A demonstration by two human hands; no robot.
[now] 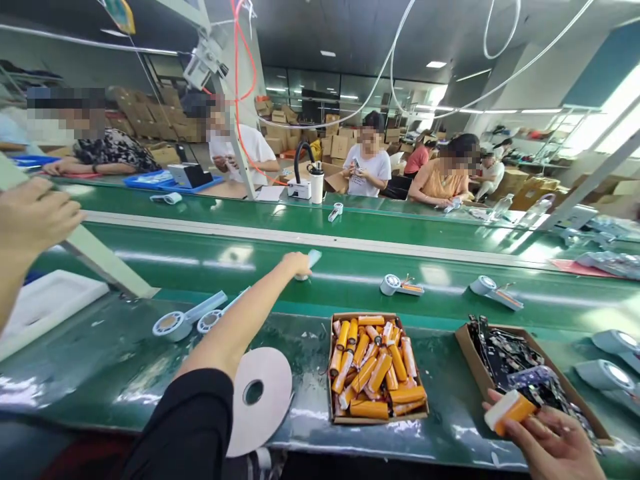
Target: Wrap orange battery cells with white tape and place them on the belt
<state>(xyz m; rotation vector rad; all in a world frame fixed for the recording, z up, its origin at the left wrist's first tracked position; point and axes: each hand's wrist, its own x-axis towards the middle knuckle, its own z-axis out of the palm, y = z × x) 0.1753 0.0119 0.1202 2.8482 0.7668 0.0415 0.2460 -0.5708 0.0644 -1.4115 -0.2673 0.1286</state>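
My left hand point(299, 264) reaches out over the green conveyor belt, its fingers closed on a pale blue and white handheld fan point(314, 257), partly hidden by the hand. At the lower right, my right hand point(545, 433) grips an orange battery point(513, 412) with a white face between thumb and fingers. Beside it lies a cardboard box point(475, 360) of dark circuit boards. An open box point(331, 393) full of orange batteries sits nearer the middle. Two more fans point(173, 325) lie left of my forearm. A roll of pale tape point(273, 380) rests by my sleeve.
Opened fans point(393, 285) with orange batteries lie on the belt point(350, 257). More fan bodies point(605, 375) are at the right edge. A white foam tray point(55, 300) and a slanted metal post point(107, 260) stand left, by another person's hand point(43, 213). Several people work across the belt.
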